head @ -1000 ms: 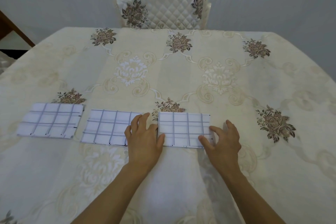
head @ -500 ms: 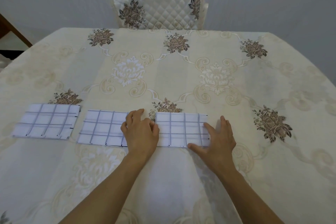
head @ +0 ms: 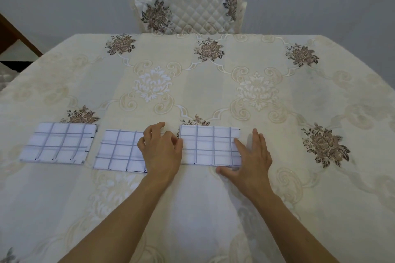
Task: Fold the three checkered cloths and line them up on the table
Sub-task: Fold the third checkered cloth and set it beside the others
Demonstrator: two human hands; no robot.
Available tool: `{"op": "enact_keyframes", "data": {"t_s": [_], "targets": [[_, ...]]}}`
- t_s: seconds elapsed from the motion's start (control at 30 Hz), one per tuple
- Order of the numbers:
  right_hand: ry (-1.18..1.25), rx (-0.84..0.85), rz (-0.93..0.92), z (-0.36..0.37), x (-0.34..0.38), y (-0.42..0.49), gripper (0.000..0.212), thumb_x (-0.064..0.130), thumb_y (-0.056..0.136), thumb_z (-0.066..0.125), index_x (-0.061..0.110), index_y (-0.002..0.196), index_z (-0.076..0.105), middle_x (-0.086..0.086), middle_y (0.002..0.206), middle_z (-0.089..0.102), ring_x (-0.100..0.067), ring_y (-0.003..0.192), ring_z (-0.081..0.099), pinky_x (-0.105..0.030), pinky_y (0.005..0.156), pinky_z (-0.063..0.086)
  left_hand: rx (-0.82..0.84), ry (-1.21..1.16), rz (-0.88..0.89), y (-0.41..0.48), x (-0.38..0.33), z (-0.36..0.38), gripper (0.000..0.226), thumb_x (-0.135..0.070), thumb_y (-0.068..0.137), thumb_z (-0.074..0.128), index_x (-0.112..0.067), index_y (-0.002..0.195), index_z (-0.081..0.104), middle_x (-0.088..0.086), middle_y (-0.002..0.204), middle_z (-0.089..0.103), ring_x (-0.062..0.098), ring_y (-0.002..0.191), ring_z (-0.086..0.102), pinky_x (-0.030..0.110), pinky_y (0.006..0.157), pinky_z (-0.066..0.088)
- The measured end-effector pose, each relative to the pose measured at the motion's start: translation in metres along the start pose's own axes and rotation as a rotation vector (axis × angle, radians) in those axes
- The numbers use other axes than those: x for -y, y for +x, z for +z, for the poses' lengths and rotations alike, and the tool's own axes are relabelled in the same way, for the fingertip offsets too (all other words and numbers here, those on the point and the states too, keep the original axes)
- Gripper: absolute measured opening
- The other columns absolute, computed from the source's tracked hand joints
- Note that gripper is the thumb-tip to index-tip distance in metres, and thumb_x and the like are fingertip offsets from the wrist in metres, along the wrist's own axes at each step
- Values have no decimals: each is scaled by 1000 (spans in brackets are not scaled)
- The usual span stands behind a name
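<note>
Looking down, I see the three folded checkered cloths in a row on the table (head: 213, 209): left cloth (head: 58, 143), middle cloth (head: 119, 149) and right cloth (head: 210, 145), each just beside the next. My left hand (head: 160, 151) is relaxed and grasps nothing, covering the middle cloth's right end, fingertips touching the right cloth's left edge. My right hand (head: 252, 160) lies flat, fingers straight against that cloth's right edge, thumb along its near edge.
</note>
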State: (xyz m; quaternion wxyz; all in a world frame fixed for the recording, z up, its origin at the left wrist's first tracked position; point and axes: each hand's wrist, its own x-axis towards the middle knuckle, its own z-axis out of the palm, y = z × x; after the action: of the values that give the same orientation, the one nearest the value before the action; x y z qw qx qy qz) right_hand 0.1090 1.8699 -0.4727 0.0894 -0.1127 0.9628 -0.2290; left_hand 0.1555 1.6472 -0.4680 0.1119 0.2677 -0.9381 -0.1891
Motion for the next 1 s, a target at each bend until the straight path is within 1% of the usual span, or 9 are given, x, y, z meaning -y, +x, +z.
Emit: {"op": "enact_keyframes", "data": {"t_s": [0.03,0.13,0.23,0.37,0.47,0.6,0.77,0.87,1.0], "targets": [[-3,-6,-10,1,0,-2,94,69,63,72,30,143,41,-7,162,-8,-21,147,-13,-46,116,6,-6,21,26,-2,1,-2,11,-33,86,64,-22,83,66,2,138,49,24,133,33,46,102,28],[-27,-46,-69,5,4,-10,85,78,66,54,34,138,47,-10,162,0,-24,148,-7,-49,115,11,12,180,206,-16,5,-7,27,-35,84,66,-27,110,64,6,144,43,29,134,33,50,102,29],[-65,-58,-72,11,7,-18,76,77,75,34,35,136,50,-13,162,3,-28,148,-3,-51,113,15,63,312,355,-31,13,-10,30,-32,83,67,-32,113,62,8,151,38,31,137,32,51,103,28],[-116,-16,-24,10,8,-23,78,76,79,19,40,143,40,-14,161,-4,-30,148,-7,-51,114,12,102,388,314,-41,29,-15,29,-33,86,66,-31,115,61,9,152,38,32,137,33,52,102,31],[-159,32,-22,9,10,-29,82,77,77,13,38,147,32,-15,161,-7,-30,147,-9,-51,115,10,106,406,309,-48,36,-23,25,-39,91,56,-30,112,63,9,152,38,31,138,32,53,102,34],[-64,18,-11,7,30,-43,76,70,81,30,33,147,35,-9,162,-4,-23,148,-9,-48,115,9,94,351,300,-55,47,-51,42,-49,90,39,-27,114,66,8,150,41,30,137,34,53,102,37],[-13,-43,-29,6,64,-60,76,65,78,43,26,143,42,-9,162,6,-24,149,-2,-47,114,13,175,315,107,-45,94,-90,49,-52,93,48,-24,133,56,4,159,25,27,146,15,49,112,20],[9,-85,-27,14,81,-71,72,61,76,53,25,138,48,-10,161,11,-26,148,2,-48,113,16,141,311,88,-36,133,-108,56,-55,85,62,-19,128,60,9,155,32,30,143,19,52,110,24],[31,-82,-35,41,107,-82,66,50,76,72,26,134,52,-8,161,10,-23,148,0,-45,113,14,197,319,37,-31,169,-119,65,-60,79,64,-22,131,55,5,158,25,28,144,14,50,111,23]]}}
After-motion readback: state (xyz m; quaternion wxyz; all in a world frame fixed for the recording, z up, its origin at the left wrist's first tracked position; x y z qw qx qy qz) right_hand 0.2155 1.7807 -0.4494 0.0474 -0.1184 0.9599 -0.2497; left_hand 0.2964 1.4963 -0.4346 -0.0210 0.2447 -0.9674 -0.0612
